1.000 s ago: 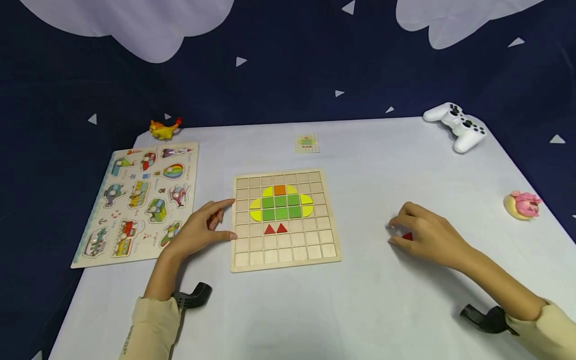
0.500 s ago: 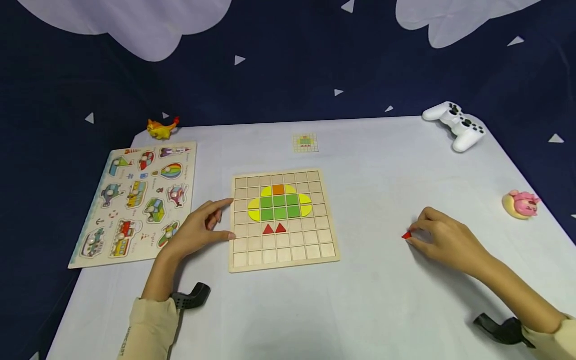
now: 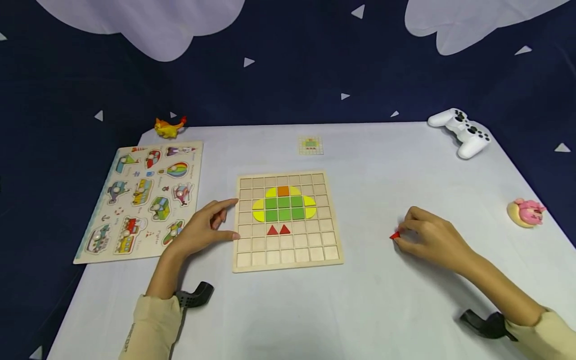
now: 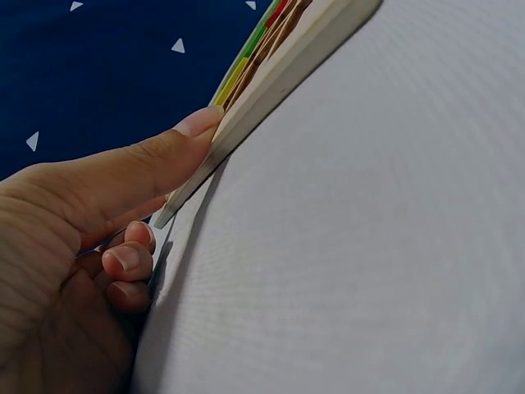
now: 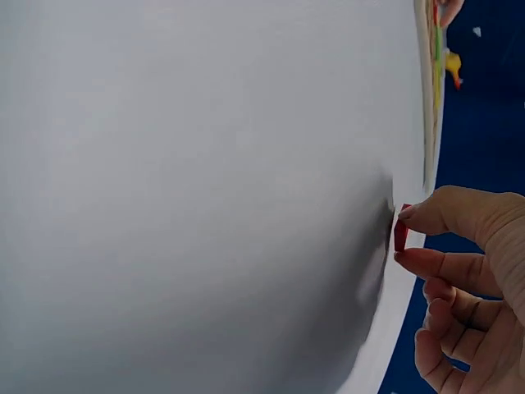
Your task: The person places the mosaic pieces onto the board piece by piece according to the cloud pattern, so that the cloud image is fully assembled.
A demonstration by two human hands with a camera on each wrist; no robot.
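Observation:
A wooden grid board (image 3: 310, 255) lies mid-table, bearing green squares (image 3: 284, 202), an orange square (image 3: 283, 191), yellow rounded pieces (image 3: 258, 216) and two red triangles (image 3: 278, 229). At its left edge is my left hand (image 3: 198, 232), thumb and index finger spread apart and touching the frame. The left wrist view has the thumb (image 4: 156, 168) lying against that edge, other fingers loosely bent. To the right of the board, my right hand (image 3: 434, 240) pinches a small red triangle (image 3: 394, 235) between thumb and fingertip, over the white cloth. The right wrist view shows this red piece (image 5: 401, 234) edge-on.
A small pattern card (image 3: 310, 145) lies behind the board. At left is a vehicle puzzle board (image 3: 105, 210), with an orange-yellow toy figure (image 3: 168, 128) behind it. A white game controller (image 3: 461, 132) and a pink toy (image 3: 526, 212) are at right.
My right hand moved right, then back left, keeping hold of the red triangle, which now sticks out from the fingertips. The left hand stays at the board's edge. The head view shifted slightly.

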